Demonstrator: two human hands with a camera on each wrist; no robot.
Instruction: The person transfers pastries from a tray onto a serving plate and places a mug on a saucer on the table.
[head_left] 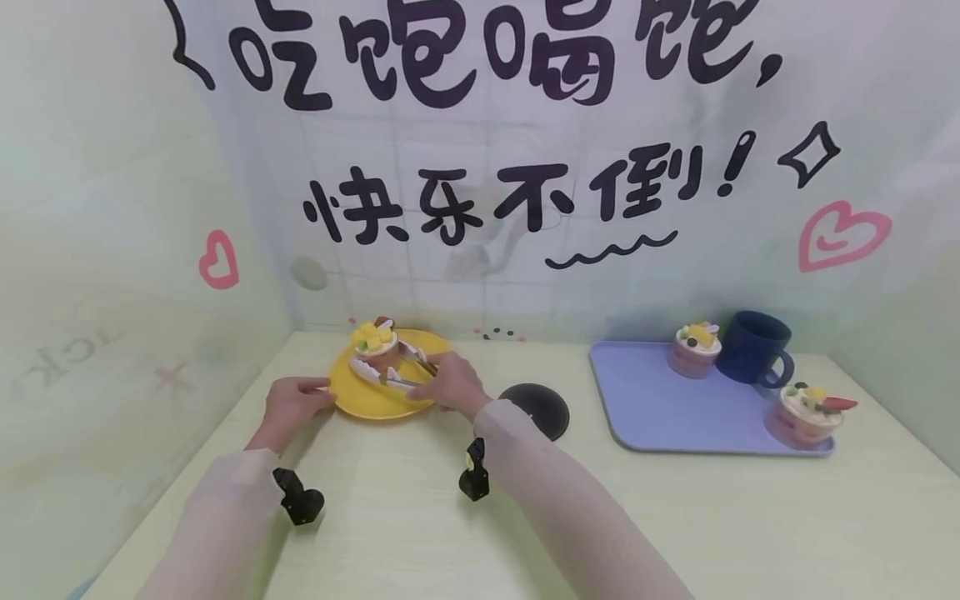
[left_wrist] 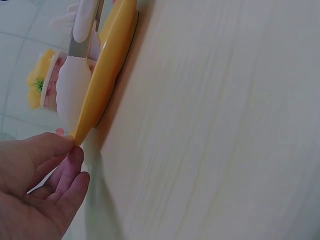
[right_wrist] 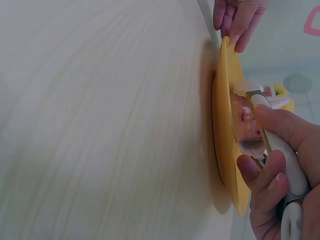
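Note:
My left hand [head_left: 294, 408] pinches the near-left rim of a yellow plate [head_left: 367, 402], thumb on top and fingertips beneath it in the left wrist view. Tongs with white scalloped heads [left_wrist: 73, 87] are held in my right hand [head_left: 453, 383], its fingers curled round their arms [right_wrist: 285, 155]. The tong heads lie on either side of a dessert cup [head_left: 384, 358] that stands at the back left of the plate. Yellow fruit pieces and a green bit top the cup; the heads partly hide its lower side.
Right of the plate lies a round black disc [head_left: 536, 408], partly behind my right forearm. A blue-purple tray [head_left: 645, 412] on the right bears a dark blue mug [head_left: 752, 346] and two more dessert cups, one at the back [head_left: 693, 354], one at the front corner [head_left: 802, 421].

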